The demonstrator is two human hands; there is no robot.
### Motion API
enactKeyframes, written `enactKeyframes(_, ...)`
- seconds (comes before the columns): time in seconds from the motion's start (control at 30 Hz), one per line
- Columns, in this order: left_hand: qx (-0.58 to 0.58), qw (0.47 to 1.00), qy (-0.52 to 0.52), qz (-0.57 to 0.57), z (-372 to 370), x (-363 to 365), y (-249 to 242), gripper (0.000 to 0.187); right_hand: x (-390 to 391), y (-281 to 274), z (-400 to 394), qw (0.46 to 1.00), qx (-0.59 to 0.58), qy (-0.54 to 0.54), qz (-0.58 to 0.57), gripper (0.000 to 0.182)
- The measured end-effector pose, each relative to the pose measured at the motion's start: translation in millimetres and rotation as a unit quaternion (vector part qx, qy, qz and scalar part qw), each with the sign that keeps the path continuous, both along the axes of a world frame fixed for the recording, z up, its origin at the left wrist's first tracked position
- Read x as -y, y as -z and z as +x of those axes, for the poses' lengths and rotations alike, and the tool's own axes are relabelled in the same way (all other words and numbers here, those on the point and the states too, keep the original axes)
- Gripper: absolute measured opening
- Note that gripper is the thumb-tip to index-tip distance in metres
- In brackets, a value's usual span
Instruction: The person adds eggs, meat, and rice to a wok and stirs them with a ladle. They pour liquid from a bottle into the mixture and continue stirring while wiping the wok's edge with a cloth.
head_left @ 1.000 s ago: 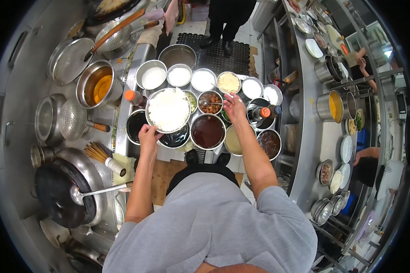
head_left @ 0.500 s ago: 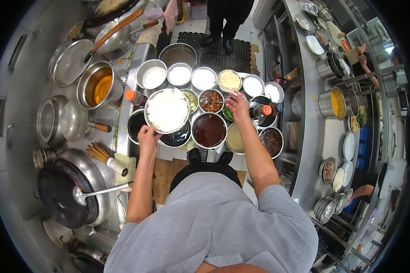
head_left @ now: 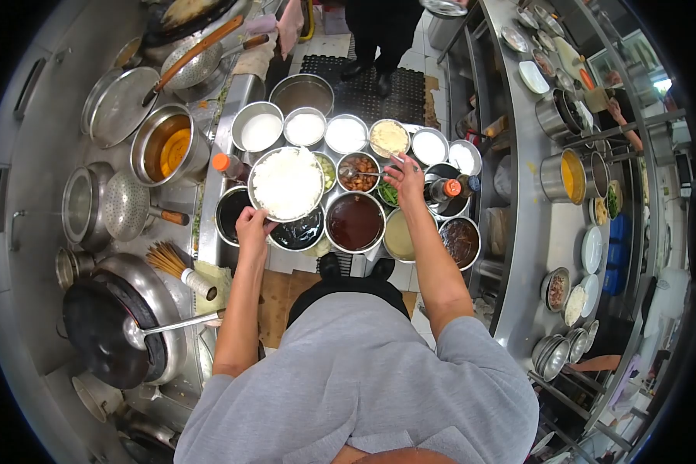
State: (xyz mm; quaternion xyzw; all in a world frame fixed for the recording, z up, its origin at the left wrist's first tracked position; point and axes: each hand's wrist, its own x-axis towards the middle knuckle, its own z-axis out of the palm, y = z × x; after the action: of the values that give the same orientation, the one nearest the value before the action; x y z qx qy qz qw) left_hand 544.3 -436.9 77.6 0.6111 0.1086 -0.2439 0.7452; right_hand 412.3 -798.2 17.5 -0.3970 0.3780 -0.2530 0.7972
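My left hand (head_left: 253, 226) grips the near rim of a round metal bowl (head_left: 288, 184) heaped with white, rice-like food. This bowl hangs over the sauce pots and partly covers the pot of dark liquid (head_left: 300, 230). My right hand (head_left: 404, 179) has its fingers curled at the handle end of a metal spoon (head_left: 367, 174). The spoon's head lies in a pot of brown diced pieces (head_left: 359, 182). Close by are a pot of pale yellow mince (head_left: 390, 138), chopped greens (head_left: 387, 193) and an orange-capped bottle (head_left: 452, 187).
Pots of white seasoning (head_left: 346, 134) line the far side. To the left stand a black wok (head_left: 104, 332), a ladle (head_left: 182, 322) and a pot of orange oil (head_left: 170, 147). A steel counter (head_left: 530, 255) with dishes runs along the right. Someone in black (head_left: 379, 31) stands opposite.
The bowl of white food has shifted slightly right and tilted a little. My right hand has barely moved. A metal dish has come into view beside the person opposite.
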Motion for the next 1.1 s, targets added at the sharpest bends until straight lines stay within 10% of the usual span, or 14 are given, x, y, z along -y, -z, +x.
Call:
enactKeyframes(0.53, 0.052, 0.998, -0.009, 0.034, 36.7, 52.9, 18.5, 0.020, -27.3, -86.8, -6.4, 0.996, 0.074, -0.050, 0.003, 0.037)
enactKeyframes(0.7, 0.021, 0.999, 0.034, 0.016, 35.4, 90.1, 28.0, 0.020, -32.3, -145.1, -13.9, 0.845, -0.085, -0.161, -0.503, 0.029)
enactKeyframes(0.83, 0.008, 0.999, 0.036, -0.023, 19.4, 110.8, 31.6, 0.018, 27.8, -166.0, -15.4, 0.918, -0.011, -0.089, -0.385, 0.027)
enactKeyframes(1.1, 0.009, 1.000, 0.016, 0.010, -22.6, 92.7, 12.0, 0.019, 197.6, -113.3, -18.3, 0.934, -0.047, -0.292, -0.200, 0.036)
